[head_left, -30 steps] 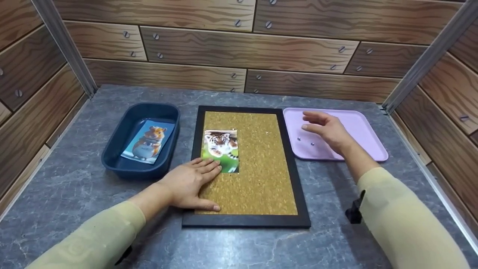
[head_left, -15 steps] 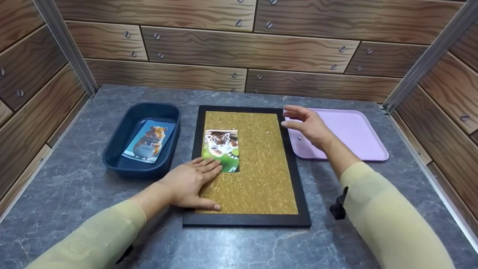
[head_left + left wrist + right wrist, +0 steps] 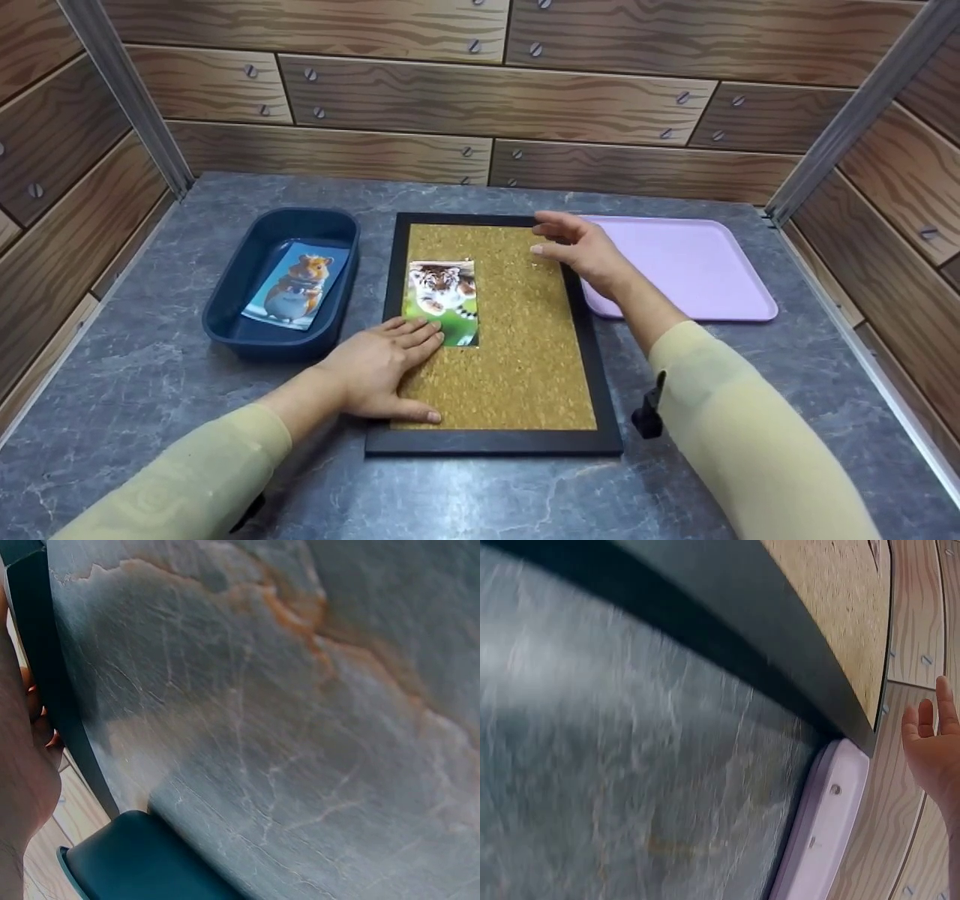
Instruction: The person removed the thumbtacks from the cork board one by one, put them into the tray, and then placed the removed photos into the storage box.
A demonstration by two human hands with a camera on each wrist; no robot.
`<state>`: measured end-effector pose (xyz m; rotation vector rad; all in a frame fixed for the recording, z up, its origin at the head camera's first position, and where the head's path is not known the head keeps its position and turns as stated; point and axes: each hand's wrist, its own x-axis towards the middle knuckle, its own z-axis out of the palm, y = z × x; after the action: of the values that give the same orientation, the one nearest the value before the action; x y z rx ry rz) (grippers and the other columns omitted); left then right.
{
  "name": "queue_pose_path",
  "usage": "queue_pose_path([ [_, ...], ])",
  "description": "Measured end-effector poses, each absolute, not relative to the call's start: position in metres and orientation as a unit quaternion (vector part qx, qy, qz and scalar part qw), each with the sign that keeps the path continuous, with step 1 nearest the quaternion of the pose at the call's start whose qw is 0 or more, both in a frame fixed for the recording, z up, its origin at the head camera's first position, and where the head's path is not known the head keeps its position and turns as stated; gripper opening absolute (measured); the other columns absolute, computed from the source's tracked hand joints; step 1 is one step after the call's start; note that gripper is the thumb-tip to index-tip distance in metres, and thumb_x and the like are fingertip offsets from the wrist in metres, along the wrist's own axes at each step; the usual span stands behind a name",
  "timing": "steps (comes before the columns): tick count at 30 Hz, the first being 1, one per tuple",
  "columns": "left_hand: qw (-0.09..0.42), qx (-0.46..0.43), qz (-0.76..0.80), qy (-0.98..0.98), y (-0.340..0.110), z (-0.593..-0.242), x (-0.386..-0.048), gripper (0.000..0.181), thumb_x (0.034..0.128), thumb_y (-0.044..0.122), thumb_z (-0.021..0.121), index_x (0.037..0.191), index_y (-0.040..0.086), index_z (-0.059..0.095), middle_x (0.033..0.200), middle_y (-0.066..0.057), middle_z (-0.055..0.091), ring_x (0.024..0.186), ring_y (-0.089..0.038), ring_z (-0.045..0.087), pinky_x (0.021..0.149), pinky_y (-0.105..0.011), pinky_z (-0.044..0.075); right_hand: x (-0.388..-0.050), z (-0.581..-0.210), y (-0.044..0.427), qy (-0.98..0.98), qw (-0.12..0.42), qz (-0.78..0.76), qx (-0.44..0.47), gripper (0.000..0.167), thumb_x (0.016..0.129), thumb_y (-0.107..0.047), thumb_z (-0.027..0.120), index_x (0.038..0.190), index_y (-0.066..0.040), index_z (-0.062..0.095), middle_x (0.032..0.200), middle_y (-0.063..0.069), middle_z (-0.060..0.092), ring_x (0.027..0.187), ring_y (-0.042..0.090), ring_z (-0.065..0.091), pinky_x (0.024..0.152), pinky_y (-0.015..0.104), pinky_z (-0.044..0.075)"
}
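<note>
My left hand [image 3: 386,369] lies flat on the left side of a black-framed cork board [image 3: 525,375], with its fingertips on the lower left part of a tiger photo [image 3: 442,296]. Tiny bright spots show at the photo's right corners, too small to identify. Over the board's upper right edge hovers my right hand [image 3: 581,251], fingers extended and loosely bent. Nothing is visible in it, in either the head view or the right wrist view [image 3: 934,742]. Two small metallic pieces sit on the pink tray [image 3: 840,817]; in the head view the right hand hides them.
A dark blue bin [image 3: 225,319] stands left of the board, with a hamster photo [image 3: 296,289] inside. The pink tray borders the board's right edge. Wood-patterned walls [image 3: 450,97] enclose the grey marbled table [image 3: 480,495] at the back and sides.
My right hand has moved left, from above the pink tray to above the board's upper right edge. The left hand stays in place on the board and photo.
</note>
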<state>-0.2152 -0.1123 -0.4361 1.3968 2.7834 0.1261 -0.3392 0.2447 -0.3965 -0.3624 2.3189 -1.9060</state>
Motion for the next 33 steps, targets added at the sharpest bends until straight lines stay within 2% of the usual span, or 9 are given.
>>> queue_pose_path([
  [6,0.004,0.450,0.045,0.892,-0.112,-0.437,-0.216,0.114,0.0895,0.089,0.049,0.162,0.001,0.042,0.167,-0.017,0.038,0.156,-0.033,0.033,0.128,-0.049,0.026,-0.339,-0.402,0.230,0.759,0.074,-0.635,-0.123,0.061,0.096,0.004,0.074,0.153,0.004,0.052,0.148,0.035,0.053,0.138,0.043,0.050,0.089,0.023,0.054],
  [15,0.003,0.449,0.043,0.892,-0.114,-0.437,-0.215,0.114,0.0896,0.089,0.048,0.162,0.001,0.041,0.167,-0.017,0.038,0.156,-0.034,0.033,0.128,-0.050,0.026,-0.336,-0.411,0.212,0.751,0.083,-0.639,-0.143,0.063,0.095,0.007,0.072,0.153,0.008,0.048,0.145,0.037,0.054,0.136,0.046,0.049,0.091,0.022,0.054],
  [24,0.004,0.450,0.042,0.892,-0.113,-0.438,-0.217,0.114,0.0899,0.090,0.047,0.162,0.002,0.041,0.167,-0.017,0.038,0.157,-0.033,0.033,0.128,-0.049,0.026,-0.336,-0.414,0.199,0.757,0.104,-0.629,-0.144,0.063,0.095,0.005,0.074,0.154,0.003,0.051,0.145,0.035,0.055,0.139,0.042,0.052,0.099,0.026,0.054],
  [33,0.010,0.446,0.044,0.894,-0.113,-0.437,-0.216,0.114,0.0895,0.090,0.048,0.162,0.002,0.041,0.168,-0.016,0.038,0.157,-0.032,0.032,0.128,-0.048,0.025,-0.341,-0.410,0.190,0.754,0.119,-0.631,-0.139,0.068,0.096,0.005,0.073,0.157,0.005,0.044,0.147,0.035,0.054,0.138,0.044,0.054,0.102,0.030,0.055],
])
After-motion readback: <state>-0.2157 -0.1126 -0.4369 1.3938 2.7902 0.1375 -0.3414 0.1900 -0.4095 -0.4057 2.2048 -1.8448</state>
